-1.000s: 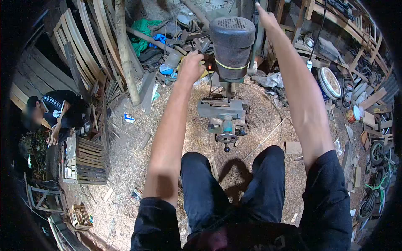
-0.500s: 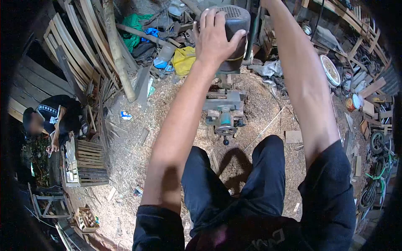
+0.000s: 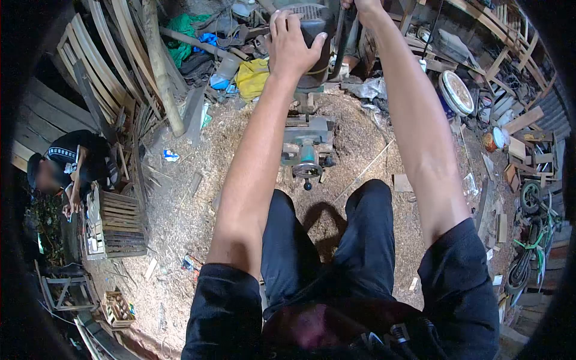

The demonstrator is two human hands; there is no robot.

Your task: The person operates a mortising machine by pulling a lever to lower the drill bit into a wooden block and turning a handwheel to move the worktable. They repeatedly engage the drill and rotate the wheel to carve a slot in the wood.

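A bench machine stands upright before me, its dark motor housing (image 3: 309, 45) topped by a perforated cover. My left hand (image 3: 294, 51) lies on the housing's left side, fingers spread over the upper edge and thumb apart. At the top edge of the view, my right hand (image 3: 363, 6) is closed around a dark lever (image 3: 339, 45) beside the housing; part of the grip is cut off. Below sits the machine's vise (image 3: 306, 133), with a teal body, a round handwheel (image 3: 306, 170) and a black ball knob (image 3: 308, 186).
Wood shavings cover the floor (image 3: 180, 210). A seated person (image 3: 81, 162) is at the left, near a slatted wooden crate (image 3: 123, 225). Curved timber strips (image 3: 90, 66) lean behind a pole (image 3: 159, 66). A yellow sack (image 3: 252, 79), a bucket (image 3: 456, 93) and a bicycle (image 3: 531, 240) lie around.
The whole view has shifted, so the machine and floor appear farther left and higher. My left hand stays on the housing. More of my right hand and the lever shows.
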